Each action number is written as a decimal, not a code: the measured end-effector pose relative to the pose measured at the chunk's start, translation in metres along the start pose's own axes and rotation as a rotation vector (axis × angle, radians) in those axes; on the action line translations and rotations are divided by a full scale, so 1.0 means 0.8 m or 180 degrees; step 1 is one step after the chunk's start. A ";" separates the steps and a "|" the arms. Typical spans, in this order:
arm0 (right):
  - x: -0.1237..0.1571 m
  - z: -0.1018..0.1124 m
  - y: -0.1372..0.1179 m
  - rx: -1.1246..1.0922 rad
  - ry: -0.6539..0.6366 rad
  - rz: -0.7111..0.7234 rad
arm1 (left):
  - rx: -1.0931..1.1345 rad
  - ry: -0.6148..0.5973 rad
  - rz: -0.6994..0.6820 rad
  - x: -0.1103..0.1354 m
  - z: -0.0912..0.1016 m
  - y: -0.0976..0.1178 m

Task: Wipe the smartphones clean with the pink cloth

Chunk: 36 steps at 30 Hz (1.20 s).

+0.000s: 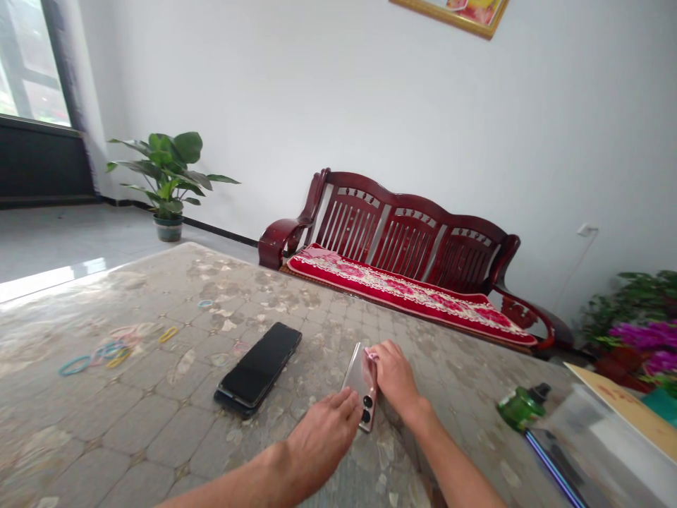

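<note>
A silver-pink smartphone (362,377) lies back side up on the patterned table, its dark camera lenses toward me. My left hand (331,427) is on its lower left side, fingers together and pressed against it. Curled over the phone's upper right edge is my right hand (390,370), pinching a small pinkish item (371,355) too small to make out. Left of my hands rests a black smartphone (261,363), screen up, on top of another dark flat object (235,404).
Several coloured elastic bands (113,353) lie on the table's left. To the right stand a green bottle (522,407), a dark blue-edged phone-like object (555,466) and a translucent box (624,430). Beyond the table is a red wooden bench (407,226); a potted plant (169,173) stands by the wall.
</note>
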State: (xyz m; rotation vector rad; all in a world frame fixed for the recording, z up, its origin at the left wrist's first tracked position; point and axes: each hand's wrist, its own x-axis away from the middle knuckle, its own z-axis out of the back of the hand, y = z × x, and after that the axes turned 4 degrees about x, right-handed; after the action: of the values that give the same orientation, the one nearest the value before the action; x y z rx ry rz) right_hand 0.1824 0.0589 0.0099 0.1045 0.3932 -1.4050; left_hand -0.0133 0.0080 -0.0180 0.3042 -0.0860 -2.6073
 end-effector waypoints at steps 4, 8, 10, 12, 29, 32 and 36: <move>0.006 0.004 -0.012 -0.0037 -0.0054 0.0074 | -0.0012 -0.0076 0.0042 -0.002 0.006 0.002; 0.042 0.013 -0.031 -0.0250 -0.0131 0.0610 | -0.0045 0.0046 0.0039 -0.004 0.018 0.006; 0.046 0.016 -0.032 -0.0303 -0.0156 0.0692 | -0.0015 0.0078 0.0028 -0.003 0.022 0.006; 0.033 0.016 -0.027 -0.0247 -0.0158 0.0627 | 0.0075 0.0036 0.0053 -0.002 0.023 0.006; 0.062 0.012 -0.029 -0.0541 0.0112 0.0378 | 0.0676 -0.0140 0.0705 -0.011 0.042 0.013; 0.062 0.005 -0.019 -0.1098 0.0241 -0.0051 | 0.0454 -0.0348 0.0945 -0.022 0.053 0.023; 0.050 -0.015 0.002 -0.2026 0.0650 -0.0841 | 0.0128 -0.0362 0.1334 -0.040 0.057 0.038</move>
State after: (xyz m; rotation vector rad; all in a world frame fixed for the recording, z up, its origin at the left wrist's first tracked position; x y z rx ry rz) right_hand 0.1862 0.0254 -0.0146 -0.3374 1.0348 -1.4683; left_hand 0.0180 -0.0019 0.0363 0.1332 -0.2175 -2.2061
